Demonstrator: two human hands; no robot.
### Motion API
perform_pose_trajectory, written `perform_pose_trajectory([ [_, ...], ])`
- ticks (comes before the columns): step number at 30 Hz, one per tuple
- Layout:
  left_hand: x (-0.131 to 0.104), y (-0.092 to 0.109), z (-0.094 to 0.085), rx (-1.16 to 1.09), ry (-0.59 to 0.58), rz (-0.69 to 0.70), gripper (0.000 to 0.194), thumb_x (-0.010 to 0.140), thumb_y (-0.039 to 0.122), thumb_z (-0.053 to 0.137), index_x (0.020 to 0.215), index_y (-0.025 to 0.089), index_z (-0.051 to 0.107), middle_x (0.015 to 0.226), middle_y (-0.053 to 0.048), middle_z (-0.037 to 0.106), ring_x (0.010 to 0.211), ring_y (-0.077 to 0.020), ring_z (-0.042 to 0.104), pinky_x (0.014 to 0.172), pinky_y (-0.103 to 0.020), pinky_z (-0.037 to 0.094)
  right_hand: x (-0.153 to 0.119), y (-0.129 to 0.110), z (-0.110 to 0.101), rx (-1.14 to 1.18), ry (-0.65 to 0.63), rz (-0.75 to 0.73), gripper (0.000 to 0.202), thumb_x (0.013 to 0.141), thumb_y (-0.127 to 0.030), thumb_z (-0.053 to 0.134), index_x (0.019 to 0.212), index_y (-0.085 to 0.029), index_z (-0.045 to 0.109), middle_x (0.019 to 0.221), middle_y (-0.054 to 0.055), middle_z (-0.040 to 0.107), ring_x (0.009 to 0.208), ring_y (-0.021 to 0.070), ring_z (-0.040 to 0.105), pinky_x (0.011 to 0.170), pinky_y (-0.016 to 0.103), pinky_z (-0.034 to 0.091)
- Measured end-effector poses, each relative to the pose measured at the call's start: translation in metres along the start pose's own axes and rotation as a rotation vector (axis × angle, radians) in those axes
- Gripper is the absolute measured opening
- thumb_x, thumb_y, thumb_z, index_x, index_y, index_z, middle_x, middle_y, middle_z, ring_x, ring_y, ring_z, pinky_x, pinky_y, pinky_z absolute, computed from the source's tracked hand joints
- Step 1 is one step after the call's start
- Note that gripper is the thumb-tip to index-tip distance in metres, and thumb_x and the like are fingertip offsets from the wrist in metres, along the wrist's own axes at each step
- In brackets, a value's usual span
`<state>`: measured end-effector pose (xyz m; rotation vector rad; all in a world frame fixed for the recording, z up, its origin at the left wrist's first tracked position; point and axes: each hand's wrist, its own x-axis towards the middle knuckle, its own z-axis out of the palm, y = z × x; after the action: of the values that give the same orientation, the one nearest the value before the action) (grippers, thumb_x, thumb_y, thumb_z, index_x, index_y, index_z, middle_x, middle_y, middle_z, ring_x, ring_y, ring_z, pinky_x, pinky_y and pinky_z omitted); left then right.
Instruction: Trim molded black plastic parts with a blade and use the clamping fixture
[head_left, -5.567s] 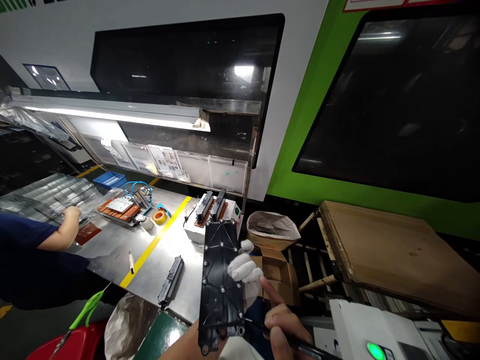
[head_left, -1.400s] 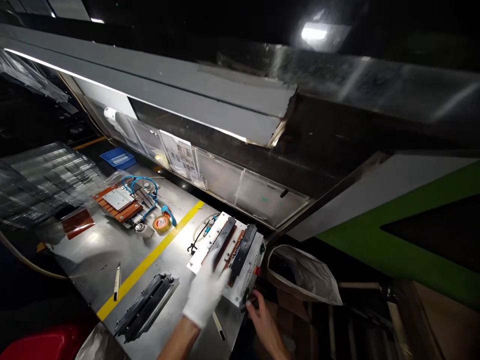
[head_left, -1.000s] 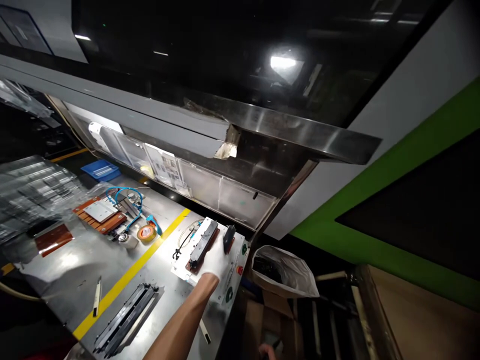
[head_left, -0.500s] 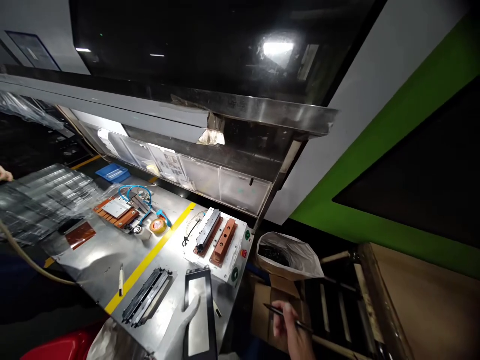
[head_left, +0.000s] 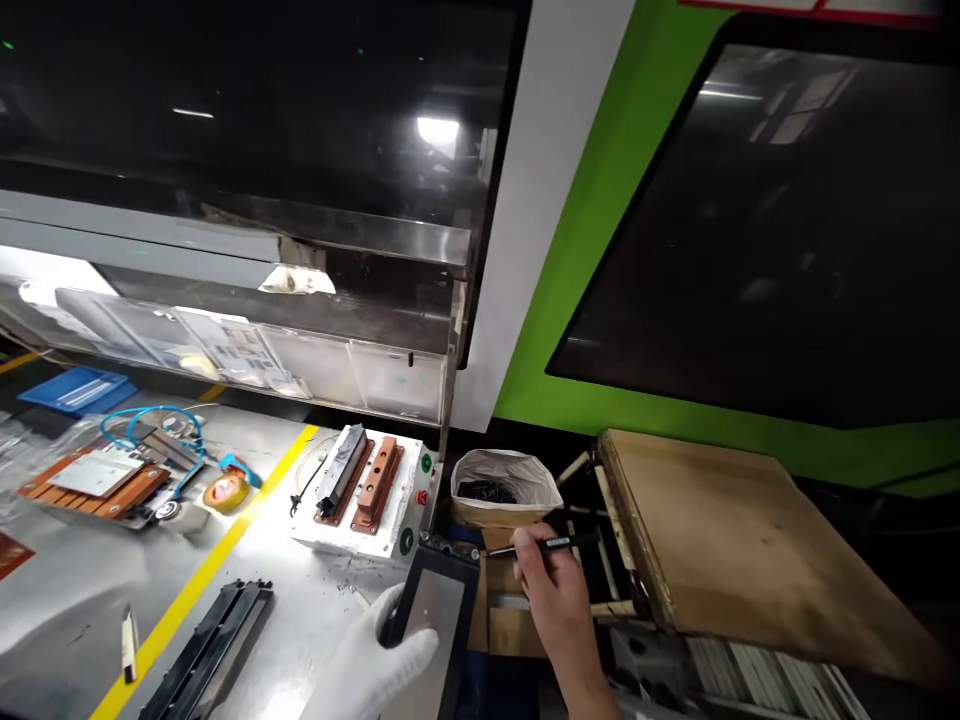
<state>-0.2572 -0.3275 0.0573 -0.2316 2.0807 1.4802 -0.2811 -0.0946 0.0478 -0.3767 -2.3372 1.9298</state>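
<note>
My left hand (head_left: 375,660), in a white glove, grips a black-framed rectangular part (head_left: 442,610) with a pale grey panel, near the bottom centre. My bare right hand (head_left: 555,600) is closed on a slim black pen-like tool (head_left: 559,543), its tip touching or close to the top right corner of the framed part. To the left, a long black part (head_left: 210,650) lies on the metal table (head_left: 300,620). A white fixture (head_left: 322,538) with two copper-coloured blocks and a dark bar stands behind.
A lined bag (head_left: 517,465) with dark pieces stands right of the table. Farther right is a cardboard-topped stand (head_left: 750,540). Yellow tape (head_left: 226,500), a small jar (head_left: 180,517), a cutter (head_left: 128,645) and a copper-coloured plate assembly (head_left: 112,475) lie left.
The view has swung right. The framed part and both hands have come closer together, and the tool tip now meets or nears the part's top corner.
</note>
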Motion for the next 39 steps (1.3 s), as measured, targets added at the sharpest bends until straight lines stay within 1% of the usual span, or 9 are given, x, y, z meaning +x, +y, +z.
perform_pose_trajectory([
  [3,-0.001,0.000,0.010,-0.039,-0.036,0.018,0.048,0.084,0.041,0.064,0.129,0.023,0.059,0.135,-0.008,0.068,0.127,-0.0275,0.060,0.110,-0.039,0.047,-0.005,0.003,-0.009,0.036,-0.048,0.044,0.038,0.092,-0.058,0.053,0.079,-0.023,0.056,0.058,-0.005,0.046,0.055,0.0127,0.044,0.052,0.026,0.036],
  [8,-0.008,0.017,0.021,-0.059,-0.066,0.008,0.049,0.081,0.035,0.066,0.127,0.021,0.061,0.134,-0.008,0.069,0.127,-0.0299,0.061,0.111,-0.041,0.046,-0.011,0.012,-0.027,0.012,0.039,0.050,0.040,0.092,-0.060,0.053,0.080,-0.022,0.057,0.060,-0.005,0.043,0.055,0.0120,0.040,0.052,0.026,0.033],
  [12,-0.013,0.030,0.027,-0.028,-0.071,-0.014,0.049,0.079,0.026,0.061,0.128,0.020,0.061,0.130,-0.007,0.071,0.127,-0.0285,0.061,0.111,-0.040,0.046,-0.015,0.004,-0.037,0.054,0.085,0.060,0.042,0.091,-0.062,0.053,0.083,-0.021,0.058,0.063,-0.004,0.044,0.057,0.0122,0.039,0.053,0.027,0.032],
  [19,-0.016,0.030,0.041,-0.078,-0.134,0.086,0.043,0.078,0.025,0.063,0.120,0.022,0.062,0.117,-0.004,0.075,0.115,-0.0264,0.066,0.103,-0.035,0.050,-0.021,-0.016,-0.027,0.018,-0.087,-0.049,0.035,0.095,-0.056,0.050,0.093,-0.023,0.062,0.071,-0.003,0.054,0.066,0.0139,0.048,0.062,0.027,0.038],
  [26,-0.027,0.048,0.046,-0.028,-0.118,0.055,0.037,0.072,0.022,0.061,0.108,0.021,0.065,0.101,-0.003,0.076,0.104,-0.0272,0.068,0.094,-0.035,0.053,-0.021,-0.016,-0.021,-0.001,-0.113,-0.070,0.037,0.095,-0.057,0.049,0.090,-0.023,0.063,0.074,-0.002,0.058,0.072,0.0153,0.056,0.066,0.026,0.044],
  [31,-0.024,0.042,0.044,-0.049,-0.082,0.067,0.032,0.071,0.024,0.063,0.103,0.019,0.066,0.096,-0.005,0.076,0.098,-0.0278,0.068,0.096,-0.038,0.052,-0.022,-0.013,-0.023,-0.023,0.053,-0.080,0.038,0.092,-0.058,0.052,0.093,-0.023,0.066,0.071,-0.001,0.062,0.066,0.0153,0.058,0.059,0.025,0.047],
  [34,-0.017,0.039,0.042,-0.146,-0.020,0.054,0.035,0.076,0.028,0.066,0.110,0.019,0.065,0.102,-0.007,0.076,0.103,-0.0289,0.068,0.096,-0.040,0.053,-0.035,-0.010,-0.026,0.015,0.173,-0.118,0.037,0.090,-0.057,0.056,0.096,-0.022,0.068,0.085,0.004,0.070,0.071,0.0171,0.065,0.061,0.026,0.053],
  [36,-0.012,0.041,0.040,-0.316,0.030,0.040,0.041,0.079,0.032,0.068,0.117,0.018,0.063,0.108,-0.009,0.075,0.106,-0.0285,0.068,0.097,-0.040,0.055,-0.054,-0.006,-0.026,0.041,0.241,-0.177,0.031,0.090,-0.052,0.059,0.095,-0.023,0.070,0.092,0.005,0.071,0.074,0.0181,0.067,0.066,0.028,0.055],
  [39,-0.003,0.047,0.039,-0.700,0.045,0.074,0.057,0.083,0.037,0.070,0.135,0.023,0.052,0.122,-0.011,0.072,0.104,-0.0247,0.072,0.095,-0.039,0.058,-0.089,0.003,-0.023,0.007,0.311,-0.347,0.016,0.092,-0.040,0.061,0.091,-0.026,0.069,0.084,0.005,0.068,0.080,0.0209,0.067,0.071,0.033,0.055],
])
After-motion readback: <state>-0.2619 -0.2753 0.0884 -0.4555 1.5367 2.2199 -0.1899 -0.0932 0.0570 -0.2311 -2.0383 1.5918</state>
